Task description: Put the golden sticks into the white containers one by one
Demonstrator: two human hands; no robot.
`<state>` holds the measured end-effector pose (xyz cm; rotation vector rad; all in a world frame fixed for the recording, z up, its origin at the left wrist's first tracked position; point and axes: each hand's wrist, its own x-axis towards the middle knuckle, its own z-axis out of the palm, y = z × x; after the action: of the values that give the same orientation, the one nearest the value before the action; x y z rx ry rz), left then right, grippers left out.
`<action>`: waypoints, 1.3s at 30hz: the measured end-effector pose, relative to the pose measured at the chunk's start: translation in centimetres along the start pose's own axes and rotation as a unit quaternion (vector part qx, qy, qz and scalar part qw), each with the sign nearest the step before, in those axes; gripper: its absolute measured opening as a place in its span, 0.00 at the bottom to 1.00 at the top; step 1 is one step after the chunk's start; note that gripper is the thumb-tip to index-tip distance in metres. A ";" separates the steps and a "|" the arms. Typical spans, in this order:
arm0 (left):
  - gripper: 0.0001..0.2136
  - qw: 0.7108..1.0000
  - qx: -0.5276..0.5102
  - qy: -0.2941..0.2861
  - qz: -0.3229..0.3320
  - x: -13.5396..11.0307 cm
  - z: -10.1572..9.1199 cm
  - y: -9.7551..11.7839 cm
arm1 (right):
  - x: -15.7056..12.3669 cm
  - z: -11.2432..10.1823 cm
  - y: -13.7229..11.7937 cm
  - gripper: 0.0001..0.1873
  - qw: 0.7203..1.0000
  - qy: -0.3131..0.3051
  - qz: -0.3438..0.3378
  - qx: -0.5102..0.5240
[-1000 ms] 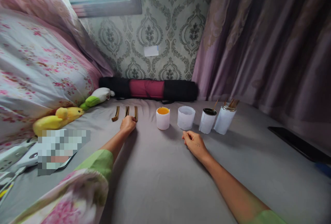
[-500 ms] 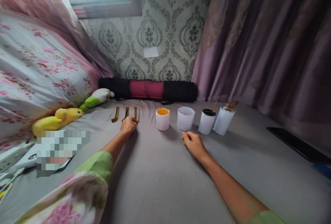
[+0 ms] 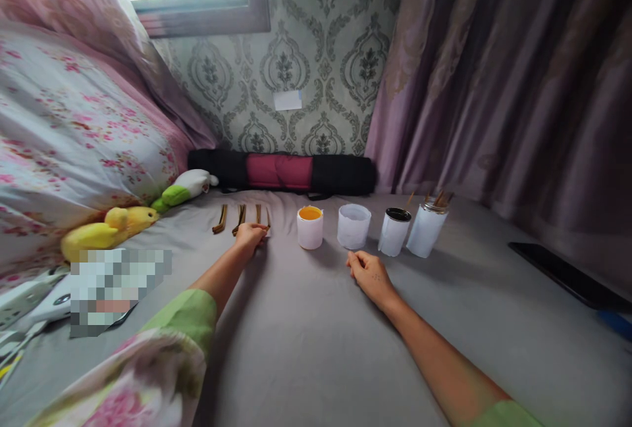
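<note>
My left hand [image 3: 249, 239] is closed in a pinch beside the rightmost bundle of thin brown sticks [image 3: 258, 213]. A single thin stick [image 3: 268, 216] rises from its fingertips, slightly apart from that bundle. Two more bundles lie to the left, a middle bundle [image 3: 241, 216] and a left bundle [image 3: 220, 219]. My right hand [image 3: 366, 272] rests on the sheet with curled fingers and nothing visible in them. It is just in front of a white-wrapped empty-looking cup [image 3: 353, 235]. Left of that cup stands a white cup with a yellow-orange inside [image 3: 310, 233].
Farther right stand a white-wrapped can with a dark inside [image 3: 394, 239] and a taller can holding sticks [image 3: 425, 233]. A black and maroon roll bag [image 3: 280, 172] lies along the wall. Plush toys [image 3: 108, 231] and a power strip [image 3: 24, 295] are at left, a black flat device [image 3: 563, 272] at right.
My left hand has shifted slightly right, and the single stick has moved right, away from the bundle. My right hand stays in place.
</note>
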<state>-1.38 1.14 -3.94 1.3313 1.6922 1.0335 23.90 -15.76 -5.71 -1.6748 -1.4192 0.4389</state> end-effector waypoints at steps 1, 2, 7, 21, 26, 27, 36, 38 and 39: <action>0.08 1.000 -0.025 -0.006 -0.008 -0.2 0.1 0.1 | 0.0 0.0 0.0 0.21 1.000 0.000 0.001 0.000; 0.08 0.999 -0.048 -0.012 -0.017 -0.4 0.1 0.2 | 0.0 0.0 0.0 0.21 1.000 -0.001 0.002 0.000; 0.05 0.987 -0.146 -0.039 -0.060 -1.2 0.5 0.7 | 0.0 0.0 0.1 0.21 1.000 0.000 0.000 -0.001; 0.12 0.949 -0.294 -0.069 -0.089 -4.0 1.9 0.9 | -0.1 0.0 -0.1 0.22 1.000 0.009 -0.004 0.002; 0.09 0.938 -0.324 -0.089 -0.084 -5.4 2.5 1.1 | -0.1 0.0 -0.1 0.21 1.000 0.003 -0.005 -0.002; 0.08 0.936 -0.329 -0.093 -0.084 -5.7 2.6 1.1 | -0.1 0.0 -0.1 0.21 1.000 0.003 -0.005 -0.002; 0.07 0.914 -0.373 -0.129 -0.090 -8.4 3.3 1.5 | -0.1 0.1 0.1 0.21 1.000 0.004 -0.004 0.001; 0.06 0.911 -0.379 -0.133 -0.092 -8.8 3.5 1.4 | -0.1 0.1 0.1 0.21 1.000 0.004 -0.004 0.002; 0.06 0.910 -0.381 -0.135 -0.093 -9.0 3.6 1.3 | -0.1 0.1 0.1 0.21 1.000 0.003 -0.004 0.002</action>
<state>4.10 -6.99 -3.57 0.7348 1.0057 1.1623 23.86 -15.84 -5.82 -1.6653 -1.4198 0.4299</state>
